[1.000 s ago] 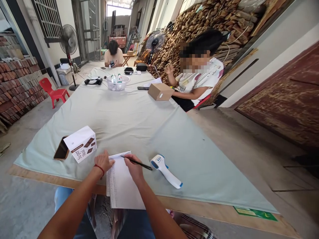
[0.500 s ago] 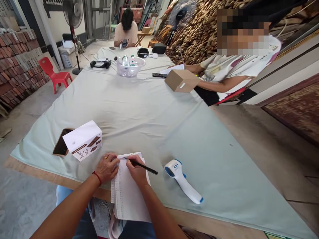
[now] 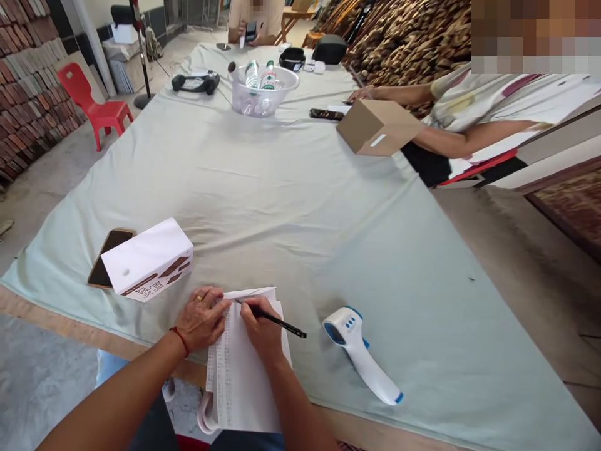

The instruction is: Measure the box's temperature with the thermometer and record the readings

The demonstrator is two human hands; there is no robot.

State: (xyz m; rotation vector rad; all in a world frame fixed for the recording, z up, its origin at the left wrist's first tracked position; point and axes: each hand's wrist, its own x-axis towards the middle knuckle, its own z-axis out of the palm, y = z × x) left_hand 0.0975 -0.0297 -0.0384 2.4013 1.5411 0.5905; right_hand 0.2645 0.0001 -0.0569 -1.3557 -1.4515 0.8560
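Note:
My right hand (image 3: pixel 263 331) is closed around a black pen (image 3: pixel 288 327), its tip near the top of a stack of white paper sheets (image 3: pixel 251 388). A column of small writing runs down the left side of the top sheet. My left hand (image 3: pixel 203 318), with a ring and a red wrist cord, lies on the sheets' upper left edge, fingers extended and slightly bent. Right of the paper lies a white and blue infrared thermometer (image 3: pixel 364 357). Beyond my left hand stands a white box (image 3: pixel 150 254), partly covering a phone (image 3: pixel 110 260).
A clear plastic basin (image 3: pixel 258 103) with bottles stands farther back, beside a black headset-like device (image 3: pixel 196 82). At right a co-worker sits by a cardboard box (image 3: pixel 375 128); another person sits at the far end. A red chair (image 3: pixel 96 103) stands left of the cloth-covered table (image 3: pixel 263 194).
The camera view has tilted down, so the far people's heads leave the frame. Both hands stay on the paper; the pen tip has shifted slightly right along its top.

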